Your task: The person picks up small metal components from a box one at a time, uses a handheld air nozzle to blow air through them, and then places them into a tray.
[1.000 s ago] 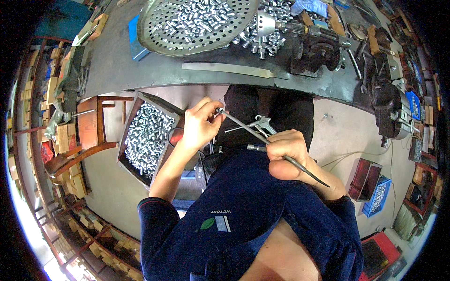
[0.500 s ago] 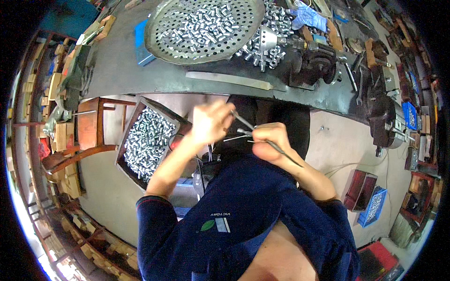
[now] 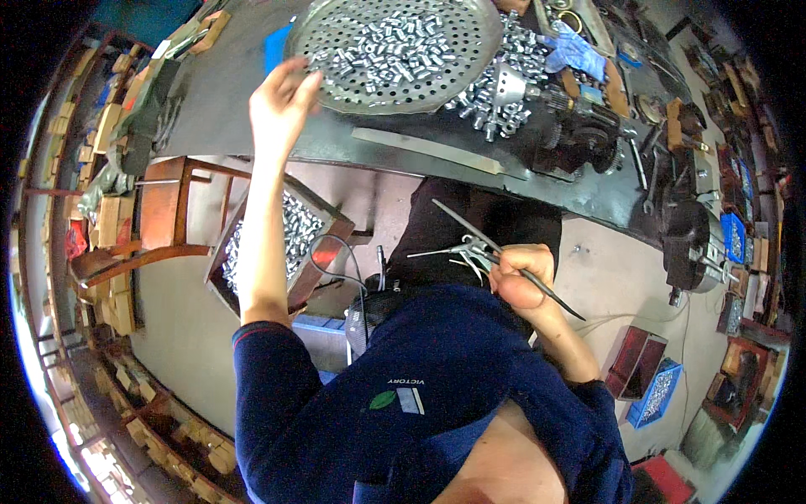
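While your right hand (image 3: 520,277) grips thin metal rods (image 3: 470,248), your left hand (image 3: 281,105) pinches small parts at the perforated tray's (image 3: 336,92) 8 o'clock rim.

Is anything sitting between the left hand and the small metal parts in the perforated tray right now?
Nothing visible does. The left hand is already at the near rim of the round perforated tray, fingers over the small metal parts heaped in it. The right hand stays back over the lap, gripping thin metal rods.

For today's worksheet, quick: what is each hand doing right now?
Left hand: fingers pinched at the perforated tray rim, among small metal parts; grip unclear.
Right hand: closed on thin metal rods.
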`<state>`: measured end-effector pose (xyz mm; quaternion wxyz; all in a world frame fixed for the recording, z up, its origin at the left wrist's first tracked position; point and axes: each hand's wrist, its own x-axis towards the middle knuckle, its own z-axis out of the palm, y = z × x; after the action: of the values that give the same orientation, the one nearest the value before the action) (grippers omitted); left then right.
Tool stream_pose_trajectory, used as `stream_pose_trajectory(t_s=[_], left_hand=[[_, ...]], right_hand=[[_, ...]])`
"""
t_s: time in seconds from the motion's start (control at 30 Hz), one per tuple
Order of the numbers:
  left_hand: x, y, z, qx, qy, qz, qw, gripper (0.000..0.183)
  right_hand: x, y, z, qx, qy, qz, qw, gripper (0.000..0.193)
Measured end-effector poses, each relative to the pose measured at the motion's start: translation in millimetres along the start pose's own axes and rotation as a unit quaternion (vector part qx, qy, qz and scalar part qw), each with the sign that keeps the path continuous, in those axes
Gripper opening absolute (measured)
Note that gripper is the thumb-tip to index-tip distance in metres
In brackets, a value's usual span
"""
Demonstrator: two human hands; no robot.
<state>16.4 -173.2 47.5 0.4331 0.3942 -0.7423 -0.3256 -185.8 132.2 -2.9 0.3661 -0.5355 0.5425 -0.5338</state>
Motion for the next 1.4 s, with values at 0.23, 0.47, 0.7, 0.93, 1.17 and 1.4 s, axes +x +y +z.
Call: stream_pose_trajectory(t_s=[0.23, 0.47, 0.7, 0.93, 1.17, 1.4], left_hand=[[-120.4, -160.7, -100.4, -0.016, 0.076, -0.191, 0.978, 0.027], [-136.6, -254.1, -97.8, 0.334, -0.031, -0.241, 0.911, 0.043], [-115.5, -240.3, -80.9, 0.521, -0.101, -0.224, 0.817, 0.034], [-139.6, -194.8, -96.4, 0.002, 0.015, -0.262, 0.965, 0.022], [-148.7, -19.2, 5.0, -0.511, -0.181, -0.296, 0.787, 0.027], [-163.2, 31.2, 59.6, -0.507, -0.330, -0.350, 0.715, 0.040]], right_hand=[[3.9, 8.0, 4.6, 0.054, -0.049, 0.014, 0.997, 0.024], [8.0, 9.6, 11.9, 0.048, -0.066, -0.012, 0.997, 0.030], [-2.2, 11.4, 15.5, 0.016, -0.033, 0.036, 0.999, 0.027], [1.5, 10.1, 11.6, -0.022, -0.070, -0.002, 0.997, 0.028], [24.6, -12.2, 17.0, -0.032, -0.109, -0.097, 0.989, 0.048], [25.6, -17.4, 6.2, -0.095, -0.076, -0.154, 0.981, 0.046]])
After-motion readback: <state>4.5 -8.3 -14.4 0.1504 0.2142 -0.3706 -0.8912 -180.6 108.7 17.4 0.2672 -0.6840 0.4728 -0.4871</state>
